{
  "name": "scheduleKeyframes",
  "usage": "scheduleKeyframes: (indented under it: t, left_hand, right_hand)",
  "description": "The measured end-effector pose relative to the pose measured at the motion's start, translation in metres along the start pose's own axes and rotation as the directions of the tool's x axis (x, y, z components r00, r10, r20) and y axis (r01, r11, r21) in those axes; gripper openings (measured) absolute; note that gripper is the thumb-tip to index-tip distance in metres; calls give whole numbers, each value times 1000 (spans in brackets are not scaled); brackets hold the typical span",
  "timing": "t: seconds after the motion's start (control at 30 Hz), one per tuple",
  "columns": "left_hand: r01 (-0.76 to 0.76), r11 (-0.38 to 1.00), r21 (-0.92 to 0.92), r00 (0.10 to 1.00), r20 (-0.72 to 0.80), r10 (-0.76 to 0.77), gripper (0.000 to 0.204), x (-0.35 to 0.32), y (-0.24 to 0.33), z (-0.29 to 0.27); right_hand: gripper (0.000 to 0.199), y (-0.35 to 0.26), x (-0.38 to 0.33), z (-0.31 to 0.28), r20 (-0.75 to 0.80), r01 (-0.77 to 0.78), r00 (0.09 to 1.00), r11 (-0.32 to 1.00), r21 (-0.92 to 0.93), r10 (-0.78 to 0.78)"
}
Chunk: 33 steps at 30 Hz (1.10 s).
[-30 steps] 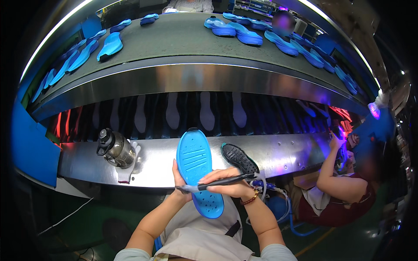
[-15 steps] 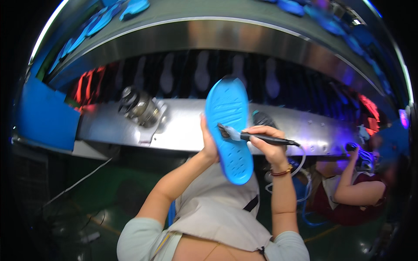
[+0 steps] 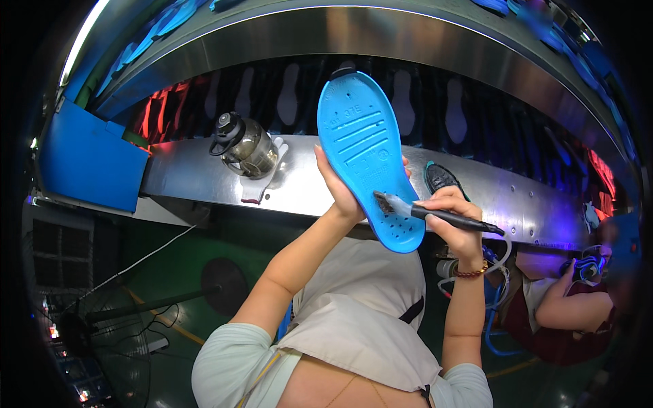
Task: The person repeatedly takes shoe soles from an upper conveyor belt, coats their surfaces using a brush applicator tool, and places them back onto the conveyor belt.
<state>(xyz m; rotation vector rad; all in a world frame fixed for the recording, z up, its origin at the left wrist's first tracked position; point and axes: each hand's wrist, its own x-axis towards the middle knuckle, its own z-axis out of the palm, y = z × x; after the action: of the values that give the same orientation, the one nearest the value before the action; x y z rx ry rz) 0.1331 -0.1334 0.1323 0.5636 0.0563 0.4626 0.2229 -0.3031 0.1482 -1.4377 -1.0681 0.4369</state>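
A blue shoe sole [image 3: 357, 146] is raised over my lap and the bench edge, its toe end pointing away from me. My left hand [image 3: 342, 187] grips it by its left side; some fingertips show at its right edge. Between the fingers of my right hand [image 3: 452, 216] is a black-handled glue brush [image 3: 454, 219], with a tube running from its handle end. The dark bristles touch the holed heel end of the sole.
On the metal bench [image 3: 306, 170] a dark bottle [image 3: 248, 146] stands by a pale glove [image 3: 262, 187]; a black shoe upper [image 3: 442, 178] lies to the right. Behind runs a conveyor with blue pieces [image 3: 166, 24]. At right a co-worker's arm [image 3: 571, 302] shows; a fan [image 3: 81, 326] stands lower left.
The brush has shifted from the middle of the sole to its heel end. The sole has moved up and away from me, and my head view has shifted.
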Motion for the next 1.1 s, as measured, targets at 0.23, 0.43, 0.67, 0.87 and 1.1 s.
scheduleKeyframes:
  t: [0.23,0.43,0.67,0.87,1.1]
  left_hand:
    - [-74,997,-22,997,24,75,100,4,14,-7]
    - [-90,996,-7,996,21,90,102,2,17,-15]
    - [-87,996,28,987,-131,90,94,2,4,-30]
    - [-117,980,160,936,-312,163,83,-10,-4,-54]
    - [-62,992,114,916,-388,102,76,-32,-24,-83]
  right_hand:
    - [26,6,-13,-4,184,4,981,954,301,-62]
    - [24,2,-17,7,263,14,964,998,60,-29]
    - [17,31,-25,13,5,-154,987,954,259,158]
    - [19,57,-41,44,55,-332,932,785,523,358]
    - [17,87,-61,60,48,-380,907,763,523,419]
